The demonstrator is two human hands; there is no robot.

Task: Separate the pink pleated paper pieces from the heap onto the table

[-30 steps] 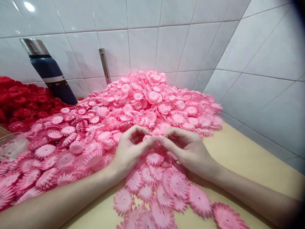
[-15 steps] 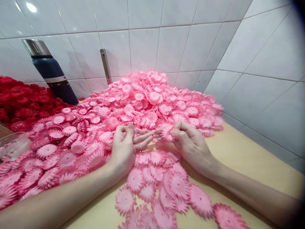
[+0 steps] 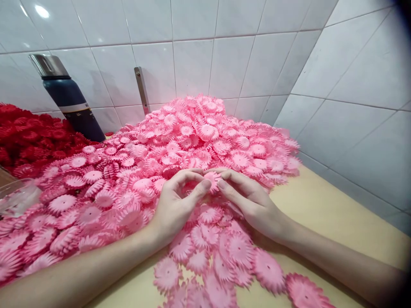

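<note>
Between both hands, just in front of the big heap, is a small pink fringed flower disc (image 3: 212,181). My left hand (image 3: 183,194) pinches its left edge between thumb and fingers. From the other side, my right hand (image 3: 246,196) grips the right edge with thumb and index finger. Below my hands, loose pink petal discs (image 3: 239,250), each with a small centre hole, lie overlapping on the table (image 3: 321,214). Behind and to the left rises a large heap of similar pink discs (image 3: 205,128). Parts of the fingertips behind the held disc are hidden.
A dark blue bottle (image 3: 72,98) with a steel cap stands at the back left, beside a pile of red discs (image 3: 35,137). A clear plastic container (image 3: 19,199) sits at the left edge. White tiled walls (image 3: 192,64) close off the back and right; a metal strip (image 3: 141,90) leans there.
My left hand has turned and its thumb has come across to the disc, which was in my right hand's fingers. The disc has shifted slightly left, and both hands now meet on it.
</note>
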